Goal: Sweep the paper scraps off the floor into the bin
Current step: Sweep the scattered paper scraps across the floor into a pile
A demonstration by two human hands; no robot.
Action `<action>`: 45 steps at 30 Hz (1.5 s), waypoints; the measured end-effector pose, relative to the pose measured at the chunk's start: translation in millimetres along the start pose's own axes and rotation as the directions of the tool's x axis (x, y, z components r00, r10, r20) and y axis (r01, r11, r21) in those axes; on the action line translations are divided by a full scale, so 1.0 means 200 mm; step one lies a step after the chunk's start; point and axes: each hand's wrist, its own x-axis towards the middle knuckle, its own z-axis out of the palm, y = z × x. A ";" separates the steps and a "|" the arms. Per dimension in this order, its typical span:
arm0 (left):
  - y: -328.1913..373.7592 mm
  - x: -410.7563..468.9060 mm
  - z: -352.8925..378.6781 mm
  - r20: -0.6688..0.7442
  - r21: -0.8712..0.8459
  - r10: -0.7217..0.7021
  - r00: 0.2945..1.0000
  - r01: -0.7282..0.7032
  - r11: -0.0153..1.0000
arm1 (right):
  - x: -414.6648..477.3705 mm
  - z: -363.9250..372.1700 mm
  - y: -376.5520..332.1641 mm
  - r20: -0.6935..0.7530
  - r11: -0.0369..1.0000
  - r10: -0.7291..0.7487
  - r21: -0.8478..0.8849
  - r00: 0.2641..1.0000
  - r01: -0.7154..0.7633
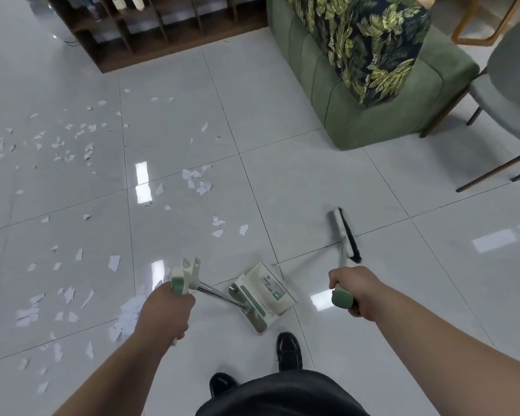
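White paper scraps [198, 180] lie scattered over the grey tiled floor, mostly on the left and centre, with a denser pile [129, 313] just left of my left hand. My left hand [167, 307] grips the green-and-white handle of a long-handled dustpan [264, 295], whose cream pan rests on the floor between my arms. My right hand [353, 288] grips the green handle of a broom; its head [344, 235] with black bristles touches the floor ahead of that hand. No bin shows in this view.
A green sofa [382, 115] with a leaf-print cushion stands at the upper right. A grey chair [511, 82] with wooden legs is at the right edge. A dark wooden shelf [150, 31] runs along the top. My black shoes [287, 349] are below the dustpan.
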 end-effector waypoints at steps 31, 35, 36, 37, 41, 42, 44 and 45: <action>-1.36 0.29 -1.00 -0.148 -0.350 -0.365 0.919 0.297 0.889 | -0.58 2.01 -0.55 0.415 0.793 -0.006 -0.552 0.910 0.257; -1.56 0.26 -1.08 -0.142 -0.397 -0.386 0.912 0.304 0.866 | -0.60 2.34 -0.44 0.381 0.733 -0.032 -0.619 0.924 0.280; -1.61 0.25 -1.09 -0.147 -0.416 -0.398 0.906 0.309 0.856 | -0.62 2.42 -0.40 0.382 0.719 -0.036 -0.633 0.924 0.289; -1.66 0.23 -1.10 -0.151 -0.435 -0.410 0.900 0.312 0.845 | -0.64 2.49 -0.37 0.386 0.708 -0.036 -0.642 0.922 0.296; -1.84 0.16 -1.09 -0.154 -0.496 -0.478 0.864 0.351 0.794 | -0.73 2.71 -0.23 0.426 0.690 0.017 -0.659 0.904 0.298; -1.88 0.13 -1.09 -0.153 -0.512 -0.499 0.853 0.363 0.779 | -0.75 2.76 -0.20 0.435 0.688 0.034 -0.664 0.900 0.294; -1.95 0.08 -1.07 -0.156 -0.540 -0.538 0.829 0.384 0.749 | -0.80 2.85 -0.15 0.453 0.683 0.065 -0.670 0.889 0.292; -1.98 0.05 -1.07 -0.156 -0.557 -0.556 0.816 0.392 0.732 | -0.82 2.89 -0.14 0.467 0.687 0.077 -0.665 0.881 0.293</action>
